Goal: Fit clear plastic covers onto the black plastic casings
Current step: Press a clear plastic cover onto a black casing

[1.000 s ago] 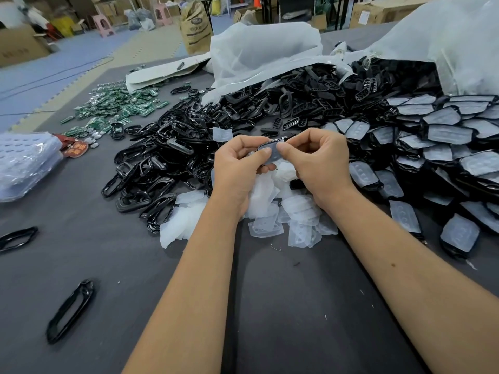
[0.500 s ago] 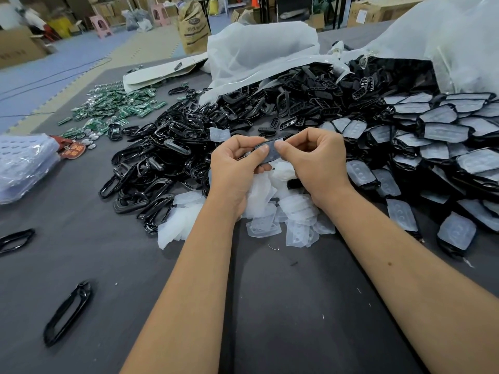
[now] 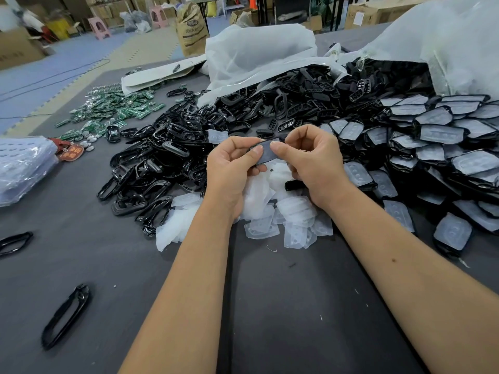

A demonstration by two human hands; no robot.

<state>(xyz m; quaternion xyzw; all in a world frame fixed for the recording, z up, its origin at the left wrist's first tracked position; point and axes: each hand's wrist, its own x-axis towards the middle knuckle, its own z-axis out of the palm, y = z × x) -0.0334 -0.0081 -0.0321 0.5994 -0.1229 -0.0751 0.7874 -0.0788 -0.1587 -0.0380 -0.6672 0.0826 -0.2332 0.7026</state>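
We hold one casing (image 3: 266,152) above the table (image 3: 270,306), left hand (image 3: 229,171) and right hand (image 3: 313,163) pinching its ends, thumbs pressing the cover flat; spare covers (image 3: 294,211) lie beneath for easy reach.

Bare forearms, seemingly no sleeves, rings.

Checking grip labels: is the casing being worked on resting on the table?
No: the left hand and right hand pinch the casing in the air above the pile of clear covers.
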